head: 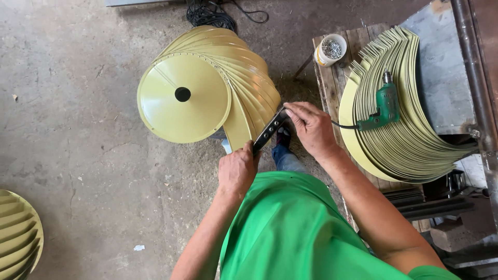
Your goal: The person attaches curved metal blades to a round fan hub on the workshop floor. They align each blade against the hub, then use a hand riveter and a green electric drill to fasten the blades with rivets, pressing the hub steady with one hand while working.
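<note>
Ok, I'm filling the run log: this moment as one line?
left hand: grips black bar | right hand: pinches bar top | bar against yellow vane assembly | green drill on vane stack

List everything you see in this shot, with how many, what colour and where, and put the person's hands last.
Vaned round assembly: one, pale yellow-green, on the floor at centre, flat disc with a dark centre hole facing up.
Dark metal strip: one, black with holes, against the assembly's right edge.
Stack of curved blades: one fanned pile, pale yellow-green, on the bench at right.
Electric drill: one, green, lying on the blade stack.
Cup of rivets or nails: one, white, on the bench's far corner.
Cable coil: one, black, floor at top.
Second vaned part: one, partly seen, lower left.
Left hand: holds the strip's lower end.
Right hand: grips its upper end.
</note>
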